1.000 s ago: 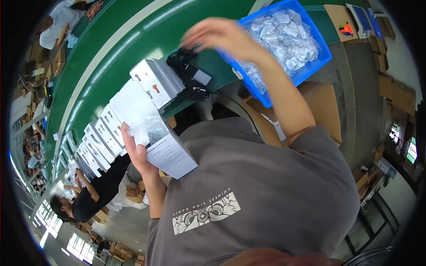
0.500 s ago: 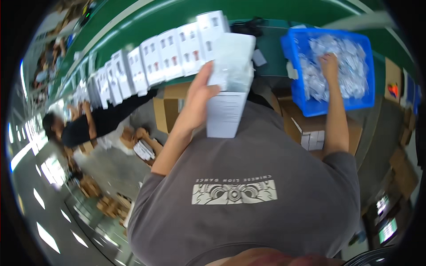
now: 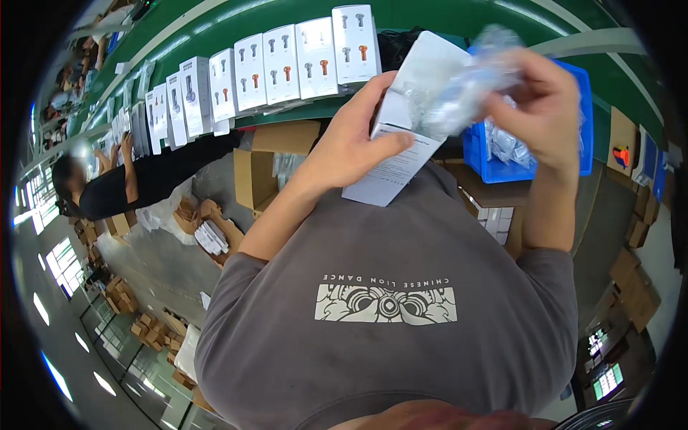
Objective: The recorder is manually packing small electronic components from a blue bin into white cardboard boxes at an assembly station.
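Have the left hand wrapped round a white box, with thumb laid across the printed face and fingers curled along the far side

Hold the white box tilted in front of the grey shirt, with a white panel standing up at the back of its mouth and clear film showing there

Pinch a plastic packet between thumb and bent fingers of the right hand, over the right side of the white box's mouth; too blurred to make out the contents, and cannot tell about any contact with the white box

See dark cables bunched just behind the white box, on a green table

See a blue bin to the right of the white box, partly covered by the right hand, with clear packets heaped inside

Find small white cartons stacked lower down, also right of the white box

See a row of printed boxes upright along the table edge, left of the white box, with grey and orange devices pictured on the fronts

Below that row, left of the white box, see a brown carton with its flaps out

Farther left of the white box, see a person in black, with hands at the row's far end
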`<state>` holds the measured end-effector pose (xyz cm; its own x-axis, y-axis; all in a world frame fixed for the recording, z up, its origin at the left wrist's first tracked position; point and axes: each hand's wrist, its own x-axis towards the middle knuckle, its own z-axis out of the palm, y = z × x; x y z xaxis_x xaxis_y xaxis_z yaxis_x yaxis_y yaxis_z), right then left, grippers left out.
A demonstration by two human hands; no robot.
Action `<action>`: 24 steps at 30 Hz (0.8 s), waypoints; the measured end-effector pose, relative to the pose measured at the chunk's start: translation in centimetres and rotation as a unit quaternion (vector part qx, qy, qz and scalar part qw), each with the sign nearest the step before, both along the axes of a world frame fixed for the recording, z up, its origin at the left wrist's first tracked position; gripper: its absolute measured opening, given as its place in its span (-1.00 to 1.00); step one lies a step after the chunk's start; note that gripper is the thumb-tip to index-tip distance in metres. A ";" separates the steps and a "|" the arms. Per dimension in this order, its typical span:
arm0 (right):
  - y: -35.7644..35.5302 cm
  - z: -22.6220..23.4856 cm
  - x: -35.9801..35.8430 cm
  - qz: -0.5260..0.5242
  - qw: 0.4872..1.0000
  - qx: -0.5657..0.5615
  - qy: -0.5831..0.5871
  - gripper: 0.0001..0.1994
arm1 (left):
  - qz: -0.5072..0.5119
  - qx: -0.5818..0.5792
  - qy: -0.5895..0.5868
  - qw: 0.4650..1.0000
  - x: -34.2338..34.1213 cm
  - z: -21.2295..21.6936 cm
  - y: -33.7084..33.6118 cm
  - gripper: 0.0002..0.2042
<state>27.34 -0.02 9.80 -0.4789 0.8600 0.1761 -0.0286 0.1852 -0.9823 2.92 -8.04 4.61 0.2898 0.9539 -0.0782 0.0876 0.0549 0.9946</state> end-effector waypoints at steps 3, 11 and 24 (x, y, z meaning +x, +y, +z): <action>0.1 -0.5 -1.1 0.031 0.997 -0.021 -0.071 -0.78 | 0.018 -0.111 0.003 0.994 -0.4 1.3 0.3 -0.43; -1.2 -1.9 -3.5 0.061 0.992 -0.102 -0.040 -0.77 | -0.041 -0.041 0.193 0.980 -1.0 3.9 0.8 -0.43; 0.5 0.4 -2.7 0.295 0.899 0.113 -0.305 -0.81 | -0.103 -0.041 0.106 0.988 -1.7 0.3 0.3 -0.22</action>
